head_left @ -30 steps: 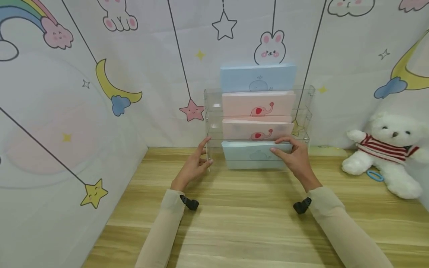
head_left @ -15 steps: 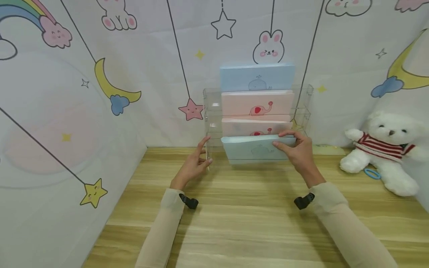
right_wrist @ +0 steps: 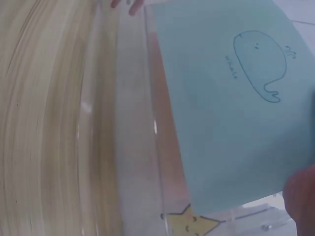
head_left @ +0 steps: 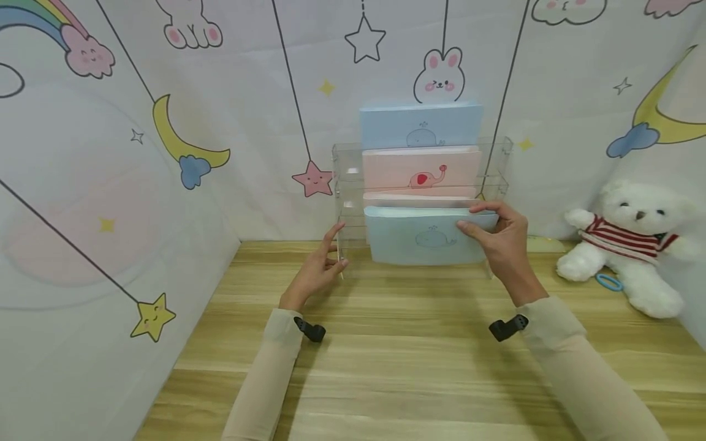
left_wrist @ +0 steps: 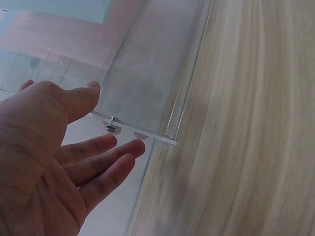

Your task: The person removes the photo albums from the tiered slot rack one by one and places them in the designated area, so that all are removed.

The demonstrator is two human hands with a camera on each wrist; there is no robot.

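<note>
A clear acrylic tiered rack (head_left: 349,184) stands against the back wall, holding paper booklets. My left hand (head_left: 315,272) holds the rack's left side panel, thumb on one face and fingers on the other in the left wrist view (left_wrist: 74,152). With thumb and fingers my right hand (head_left: 504,245) pinches the top right corner of a light blue whale booklet (head_left: 432,237). This booklet is raised in front of the lowest tier, and "whale" is written beside its drawing in the right wrist view. Behind it, a pink booklet (head_left: 386,199) is mostly hidden.
Higher in the rack are a pink elephant booklet (head_left: 386,168) and a blue whale booklet (head_left: 386,125). A white teddy bear (head_left: 634,245) in a striped shirt sits at the right, a blue ring (head_left: 609,282) by its leg. The wooden table (head_left: 413,355) meets a printed cloth backdrop (head_left: 248,122).
My right hand has lifted the light blue whale booklet up and slightly right out of the lowest tier, covering more of the pink booklet behind. The left hand keeps its place on the rack.
</note>
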